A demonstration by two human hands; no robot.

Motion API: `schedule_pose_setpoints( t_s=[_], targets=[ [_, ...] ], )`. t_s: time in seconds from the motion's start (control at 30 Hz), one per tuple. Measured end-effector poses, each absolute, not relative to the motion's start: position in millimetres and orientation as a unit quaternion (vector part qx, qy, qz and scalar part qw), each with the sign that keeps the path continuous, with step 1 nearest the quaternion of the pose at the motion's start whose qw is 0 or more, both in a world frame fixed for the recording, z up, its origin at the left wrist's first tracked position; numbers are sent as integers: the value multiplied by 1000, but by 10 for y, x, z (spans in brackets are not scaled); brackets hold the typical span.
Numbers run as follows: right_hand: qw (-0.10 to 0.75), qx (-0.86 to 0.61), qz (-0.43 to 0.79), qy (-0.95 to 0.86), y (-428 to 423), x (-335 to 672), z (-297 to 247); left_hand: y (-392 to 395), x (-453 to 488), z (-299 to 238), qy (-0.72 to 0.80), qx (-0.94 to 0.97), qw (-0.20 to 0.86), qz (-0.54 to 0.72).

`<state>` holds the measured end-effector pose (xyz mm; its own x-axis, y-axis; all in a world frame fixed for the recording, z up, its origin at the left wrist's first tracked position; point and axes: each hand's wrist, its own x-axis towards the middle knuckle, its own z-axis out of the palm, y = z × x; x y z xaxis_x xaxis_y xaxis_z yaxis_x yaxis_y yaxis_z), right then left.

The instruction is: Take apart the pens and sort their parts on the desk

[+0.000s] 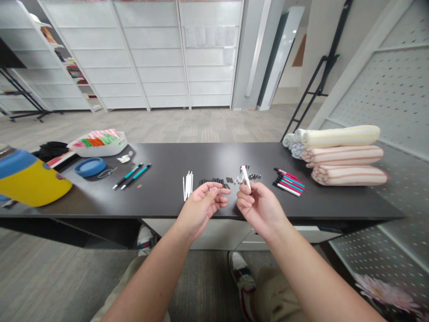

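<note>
White barrel [246,176] stands tilted in your right hand [263,206], near the front edge of the desk [161,156]; this grip is clamped on it, thumb against fingers. Your left hand [203,205] is beside it, apart from the barrel, thumb and forefinger drawn close; you cannot tell whether that grip pinches a small part. The step in hand appears to be handling one barrel among loose parts. The next move calls for a steady right grip and careful alignment of the barrel's end. Black tubes [217,181] lie beyond your left fingers, which partly hide them. White rods [188,183] lie left, capped pens [290,182] right. Small pieces [255,176] behind the barrel are too tiny to identify; your fingers cover its lower end.
</note>
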<state>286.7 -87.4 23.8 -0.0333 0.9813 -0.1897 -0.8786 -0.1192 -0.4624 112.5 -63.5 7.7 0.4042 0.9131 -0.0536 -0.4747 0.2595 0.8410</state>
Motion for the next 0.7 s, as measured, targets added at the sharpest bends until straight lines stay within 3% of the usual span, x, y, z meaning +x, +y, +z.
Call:
schedule_pose_setpoints(
  t_s=[0.23,0.7],
  targets=[
    [614,-161,747,-198,-998,2918,312,-634,1128,79,279,397,740,466],
    [578,-204,702,-361,-1094,2805,327,-638,1125,71,275,397,737,473]
  ],
)
